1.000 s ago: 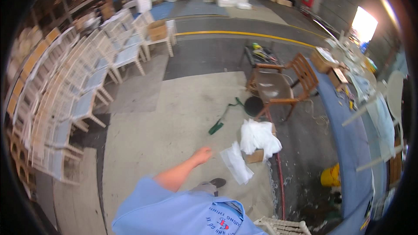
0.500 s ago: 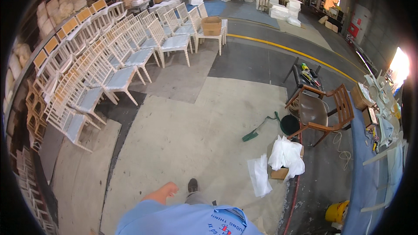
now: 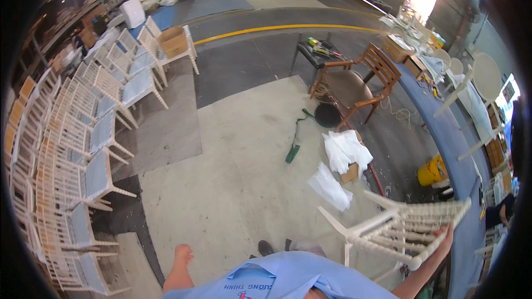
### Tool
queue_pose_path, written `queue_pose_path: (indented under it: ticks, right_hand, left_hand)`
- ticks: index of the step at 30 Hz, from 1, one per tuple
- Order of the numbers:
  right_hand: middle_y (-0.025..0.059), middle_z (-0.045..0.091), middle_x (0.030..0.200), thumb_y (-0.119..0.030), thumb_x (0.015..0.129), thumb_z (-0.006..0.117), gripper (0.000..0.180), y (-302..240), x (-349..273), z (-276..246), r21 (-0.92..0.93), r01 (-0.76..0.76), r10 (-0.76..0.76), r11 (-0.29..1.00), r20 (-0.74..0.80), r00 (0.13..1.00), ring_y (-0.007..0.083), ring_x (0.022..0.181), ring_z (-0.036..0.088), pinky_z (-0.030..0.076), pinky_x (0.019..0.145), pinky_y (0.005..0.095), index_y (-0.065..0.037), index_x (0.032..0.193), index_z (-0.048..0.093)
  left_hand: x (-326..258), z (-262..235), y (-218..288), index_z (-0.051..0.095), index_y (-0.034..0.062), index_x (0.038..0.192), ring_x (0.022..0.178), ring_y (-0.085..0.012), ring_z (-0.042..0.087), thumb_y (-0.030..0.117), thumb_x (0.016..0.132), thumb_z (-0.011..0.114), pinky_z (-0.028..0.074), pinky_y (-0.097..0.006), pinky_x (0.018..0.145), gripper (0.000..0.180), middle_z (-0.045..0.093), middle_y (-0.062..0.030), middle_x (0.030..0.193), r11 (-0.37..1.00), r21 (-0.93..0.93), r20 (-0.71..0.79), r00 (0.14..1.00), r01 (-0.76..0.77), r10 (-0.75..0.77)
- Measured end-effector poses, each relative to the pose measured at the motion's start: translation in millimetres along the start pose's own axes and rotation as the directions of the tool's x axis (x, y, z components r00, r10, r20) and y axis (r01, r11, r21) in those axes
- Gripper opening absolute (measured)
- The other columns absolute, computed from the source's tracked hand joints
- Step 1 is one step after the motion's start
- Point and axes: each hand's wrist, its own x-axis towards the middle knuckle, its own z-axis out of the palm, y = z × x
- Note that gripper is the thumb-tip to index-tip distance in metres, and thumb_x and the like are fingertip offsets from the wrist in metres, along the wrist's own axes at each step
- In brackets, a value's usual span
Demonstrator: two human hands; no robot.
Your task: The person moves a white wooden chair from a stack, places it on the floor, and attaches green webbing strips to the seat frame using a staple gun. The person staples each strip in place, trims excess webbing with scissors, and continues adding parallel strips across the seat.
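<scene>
At the lower right my right hand (image 3: 445, 238) is closed on the back of a cream-white chair (image 3: 382, 222) with turned, beaded spindles. The chair is tipped over, its legs pointing left and away. Part of the hand is hidden behind the chair's top rail. My left hand (image 3: 183, 252) hangs at the lower left with its fingers curled in and nothing visible in them. Nearest the carried chair on the floor are a clear plastic bag (image 3: 331, 187) and a pile of white plastic (image 3: 346, 152) on a cardboard box (image 3: 350, 174).
Rows of white chairs (image 3: 100, 174) with pale blue seats line the left. A brown wooden armchair (image 3: 354, 86) stands beside a black stool (image 3: 318, 53) carrying tools. A green strap (image 3: 293, 152) and a black bucket (image 3: 328, 115) lie ahead. A blue-covered bench (image 3: 413, 97) and yellow bucket (image 3: 432, 171) are at right.
The view has swung to the right. The white chair in my right hand has come into sight, along with my right forearm. My left hand now hangs farther left in the picture.
</scene>
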Motion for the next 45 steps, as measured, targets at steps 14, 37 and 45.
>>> queue_pose_path:
  ticks: [14, 37, 45]
  right_hand:
    - [-0.0016, 0.056, 0.072, -0.017, 0.100, 0.059, 0.022, 43, 13, 450, -0.109, -0.202, 0.217, 0.973, 0.725, 0.653, 0.0072, 0.050, 0.050, 0.053, 0.057, 0.0299, -0.007, 0.119, 0.056]
    - [0.0101, 0.069, 0.076, -0.010, 0.081, 0.073, 0.071, 327, -126, 966, -0.498, 0.273, 0.454, 0.823, 0.866, 0.212, 0.0168, 0.059, 0.065, 0.055, 0.055, 0.0335, -0.005, 0.149, 0.052]
    - [0.0142, 0.072, 0.098, -0.023, 0.092, 0.070, 0.065, 347, -192, 963, -0.522, 0.093, 0.514, 0.848, 0.852, 0.102, 0.0211, 0.082, 0.070, 0.057, 0.074, 0.0353, -0.008, 0.152, 0.049]
  left_hand:
    - [64, -41, 101, 0.052, 0.0090, 0.141, 0.077, -0.0306, 0.070, 0.020, 0.099, 0.052, 0.054, -0.044, 0.058, 0.044, 0.068, -0.0177, 0.109, 0.987, -0.003, 0.045, 0.986, -0.162, 0.161]
    - [149, 19, 368, 0.053, 0.0015, 0.142, 0.077, -0.0231, 0.070, 0.019, 0.092, 0.063, 0.054, -0.031, 0.061, 0.054, 0.069, -0.0139, 0.110, 0.960, -0.197, 0.070, 0.974, -0.199, 0.216]
    - [119, 157, 560, 0.048, 0.0085, 0.147, 0.087, -0.0188, 0.068, 0.038, 0.106, 0.054, 0.054, -0.030, 0.074, 0.051, 0.069, -0.0128, 0.118, 0.854, -0.249, 0.323, 0.792, -0.457, 0.518]
